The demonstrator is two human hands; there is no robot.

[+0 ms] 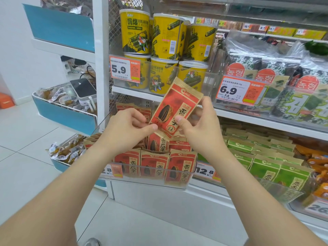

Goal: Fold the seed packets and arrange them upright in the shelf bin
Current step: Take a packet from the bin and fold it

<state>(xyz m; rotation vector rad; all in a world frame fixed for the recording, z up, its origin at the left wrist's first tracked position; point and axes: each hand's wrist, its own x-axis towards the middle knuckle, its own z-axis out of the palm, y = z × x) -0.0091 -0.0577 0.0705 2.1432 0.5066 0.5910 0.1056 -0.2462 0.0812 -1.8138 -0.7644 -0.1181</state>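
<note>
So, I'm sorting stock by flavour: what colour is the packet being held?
The packet is red with tan edges and a black seed picture; head view.

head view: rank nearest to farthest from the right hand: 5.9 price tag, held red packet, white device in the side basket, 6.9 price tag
1. held red packet, pinched in the right hand
2. 6.9 price tag, up to its right
3. 5.9 price tag, up to the left
4. white device, far left

Yellow canisters (136,32) stand stacked at twelve o'clock behind a 5.9 price tag (124,70). Bagged seaweed (276,71) crowds two o'clock behind a 6.9 tag (237,91). At nine o'clock a white device (83,90) lies in a blue basket (65,116).
</note>
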